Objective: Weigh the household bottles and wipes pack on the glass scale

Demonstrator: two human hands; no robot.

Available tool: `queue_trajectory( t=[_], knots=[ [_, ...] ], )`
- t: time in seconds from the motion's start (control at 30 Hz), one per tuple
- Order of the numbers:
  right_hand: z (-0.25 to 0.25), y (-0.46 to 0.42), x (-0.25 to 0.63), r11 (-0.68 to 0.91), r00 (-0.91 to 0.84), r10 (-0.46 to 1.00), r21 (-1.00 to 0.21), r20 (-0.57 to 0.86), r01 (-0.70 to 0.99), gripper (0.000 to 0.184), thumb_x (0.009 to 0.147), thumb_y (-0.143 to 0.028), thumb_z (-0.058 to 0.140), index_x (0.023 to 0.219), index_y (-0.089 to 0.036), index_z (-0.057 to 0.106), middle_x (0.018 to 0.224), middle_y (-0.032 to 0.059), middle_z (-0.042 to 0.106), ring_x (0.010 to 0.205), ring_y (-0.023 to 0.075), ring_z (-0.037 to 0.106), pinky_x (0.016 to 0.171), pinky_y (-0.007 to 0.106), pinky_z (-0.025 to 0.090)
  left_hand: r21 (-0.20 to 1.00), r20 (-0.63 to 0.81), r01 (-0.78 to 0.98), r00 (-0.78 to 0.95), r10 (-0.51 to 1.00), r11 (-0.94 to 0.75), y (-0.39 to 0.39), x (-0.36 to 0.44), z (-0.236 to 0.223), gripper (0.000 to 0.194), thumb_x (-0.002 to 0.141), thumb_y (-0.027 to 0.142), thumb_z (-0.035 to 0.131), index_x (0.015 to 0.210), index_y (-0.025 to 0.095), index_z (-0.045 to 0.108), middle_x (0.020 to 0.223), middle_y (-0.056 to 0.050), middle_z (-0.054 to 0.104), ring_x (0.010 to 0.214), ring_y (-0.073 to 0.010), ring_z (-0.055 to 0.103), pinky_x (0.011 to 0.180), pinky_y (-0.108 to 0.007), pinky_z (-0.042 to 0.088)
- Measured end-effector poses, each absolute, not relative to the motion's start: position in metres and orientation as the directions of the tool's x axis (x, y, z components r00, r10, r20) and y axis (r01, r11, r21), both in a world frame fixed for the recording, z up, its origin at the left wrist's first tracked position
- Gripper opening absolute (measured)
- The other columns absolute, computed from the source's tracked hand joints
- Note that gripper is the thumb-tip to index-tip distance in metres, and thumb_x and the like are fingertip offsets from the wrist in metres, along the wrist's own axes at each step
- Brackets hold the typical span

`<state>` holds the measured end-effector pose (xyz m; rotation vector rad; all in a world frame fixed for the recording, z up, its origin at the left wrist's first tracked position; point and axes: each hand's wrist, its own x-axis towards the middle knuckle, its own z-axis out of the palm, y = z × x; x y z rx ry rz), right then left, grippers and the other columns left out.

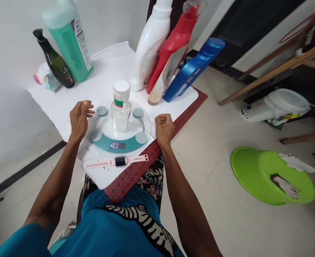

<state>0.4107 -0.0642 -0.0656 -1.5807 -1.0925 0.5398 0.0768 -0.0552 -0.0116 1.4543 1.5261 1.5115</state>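
A clear jar (120, 110) with a white lid and a green-and-red label stands upright on a round glass scale (109, 144). The scale's small display is lit, its digits blurred. Left of the scale, my left hand (80, 116) is raised with its fingers loosely curled and apart, holding nothing. My right hand (164, 129) is closed in a loose fist at the scale's right side, and its fingertips are turned out of sight. In front of the scale a pink-strapped smartwatch (120, 161) lies stretched out flat.
Behind the scale stand a white bottle (149, 46), a red bottle (170, 46) and a blue bottle (195, 69). At back left are a green jug (73, 50), a dark pump bottle (56, 66) and a colourful pack (47, 78). A green stool (248, 171) stands on the floor at right.
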Motion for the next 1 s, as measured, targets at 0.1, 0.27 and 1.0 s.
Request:
queue_trajectory(
  t=[0.1,0.27,1.0],
  knots=[
    [-0.068,-0.064,0.411,0.016,0.474,0.857,-0.929,0.203,0.369,0.014,0.088,-0.04,0.064,0.09,-0.027,0.058,0.078,0.0007,0.07,0.075,0.0221,0.066,0.076,0.038,0.057,0.96,0.229,0.246,-0.43,0.873,-0.13,-0.054,0.06,-0.036,0.057,0.104,0.074,0.058,0.098,0.019,0.072,0.09,-0.009,0.074,0.073,-0.0159,0.068,0.067,-0.029,0.054],
    [-0.072,-0.063,0.412,0.033,0.479,0.847,-0.923,0.23,0.383,0.016,0.088,-0.042,0.063,0.09,-0.027,0.059,0.078,0.0007,0.07,0.075,0.0217,0.066,0.074,0.037,0.057,0.976,0.201,0.168,-0.448,0.871,-0.139,-0.06,0.055,-0.048,0.051,0.102,0.069,0.064,0.095,0.019,0.072,0.088,-0.008,0.073,0.074,-0.0148,0.067,0.068,-0.027,0.053],
    [-0.062,-0.064,0.41,-0.002,0.483,0.857,-0.935,0.182,0.355,0.018,0.089,-0.043,0.062,0.09,-0.026,0.061,0.077,0.002,0.072,0.074,0.0214,0.067,0.074,0.035,0.056,0.692,0.345,0.6,0.214,0.914,-0.402,-0.082,0.123,0.027,0.076,0.081,0.07,0.089,0.137,0.024,0.068,0.133,-0.014,0.074,0.119,-0.0354,0.073,0.104,-0.056,0.063]
  ],
)
